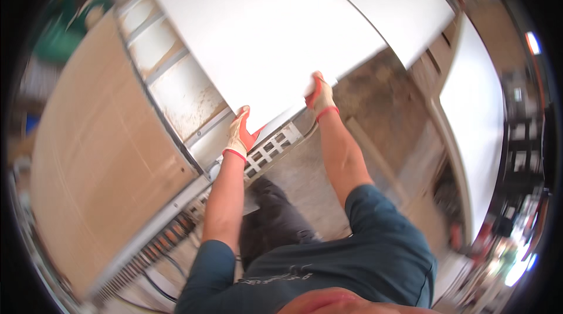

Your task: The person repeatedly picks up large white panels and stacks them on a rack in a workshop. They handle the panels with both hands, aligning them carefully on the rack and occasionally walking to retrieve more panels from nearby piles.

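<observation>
A large white panel point(264, 26) lies in front of me, its near edge between my two hands. My left hand point(240, 133), in a cream and red work glove, grips the panel's near left corner, with the thumb on top and the fingers out of sight beneath. Further right along the same edge, my gloved right hand point(320, 94) holds the panel the same way, slightly blurred. The panel partly covers a machine bed with metal crossbars point(205, 126) and pale, dusty slots between them.
A brown board surface point(99, 149) spreads to the left of the slotted bed. Beyond my panel is a second white panel point(387, 3). Another white sheet point(475, 114) stands at the right. A slotted cable duct point(272, 149) runs along the machine's near side, and cables hang below.
</observation>
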A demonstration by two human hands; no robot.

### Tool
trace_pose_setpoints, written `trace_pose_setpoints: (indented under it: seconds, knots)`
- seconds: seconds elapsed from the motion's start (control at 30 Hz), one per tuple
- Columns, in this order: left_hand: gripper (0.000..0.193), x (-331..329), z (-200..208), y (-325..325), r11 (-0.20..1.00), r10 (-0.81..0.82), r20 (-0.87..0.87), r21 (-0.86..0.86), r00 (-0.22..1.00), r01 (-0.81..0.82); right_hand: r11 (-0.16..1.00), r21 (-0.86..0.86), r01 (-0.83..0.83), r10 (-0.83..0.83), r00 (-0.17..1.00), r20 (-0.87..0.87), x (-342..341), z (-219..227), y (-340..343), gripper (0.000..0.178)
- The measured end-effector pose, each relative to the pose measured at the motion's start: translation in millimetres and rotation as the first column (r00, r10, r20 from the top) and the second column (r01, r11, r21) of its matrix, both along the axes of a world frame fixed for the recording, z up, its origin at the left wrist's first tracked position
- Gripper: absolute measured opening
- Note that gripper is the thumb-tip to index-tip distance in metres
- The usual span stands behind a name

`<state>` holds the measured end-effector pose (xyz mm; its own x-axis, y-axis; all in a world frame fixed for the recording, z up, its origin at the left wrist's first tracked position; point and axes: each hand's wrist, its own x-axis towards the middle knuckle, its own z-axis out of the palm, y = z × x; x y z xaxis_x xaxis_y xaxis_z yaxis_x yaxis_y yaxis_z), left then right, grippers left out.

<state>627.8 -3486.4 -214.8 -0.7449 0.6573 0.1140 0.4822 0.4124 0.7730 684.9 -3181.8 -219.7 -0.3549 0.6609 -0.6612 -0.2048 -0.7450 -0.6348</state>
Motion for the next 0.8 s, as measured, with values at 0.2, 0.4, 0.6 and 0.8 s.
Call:
trace_pose_setpoints:
  seconds: [0.2, 0.4, 0.6, 0.8]
  knots:
    - [0.031, 32.7, 35.9, 7.2, 0.744, -0.175, 0.984, 0.151, 0.029, -0.651, 0.999, 0.030, 0.044, -0.046, 0.997, 0.055, 24.2, 31.1, -11.2, 0.041]
    - [0.027, 126.0, 12.3, -36.9, 0.731, -0.288, 0.954, 0.163, -0.083, -0.662, 0.999, -0.026, -0.025, 0.029, 0.986, 0.164, 115.8, 57.1, -54.5, 0.028]
    - [0.026, 179.9, 19.9, -158.6, 0.768, -0.239, 0.961, 0.099, -0.140, -0.633, 0.973, -0.019, -0.229, 0.225, 0.932, 0.283, 178.1, 72.5, -161.1, 0.037]
    - [0.024, 192.9, 22.8, -315.1, 0.790, -0.276, 0.956, 0.166, -0.100, -0.590, 0.964, -0.004, -0.266, 0.256, 0.926, 0.276, 198.9, 100.9, -319.0, 0.048]
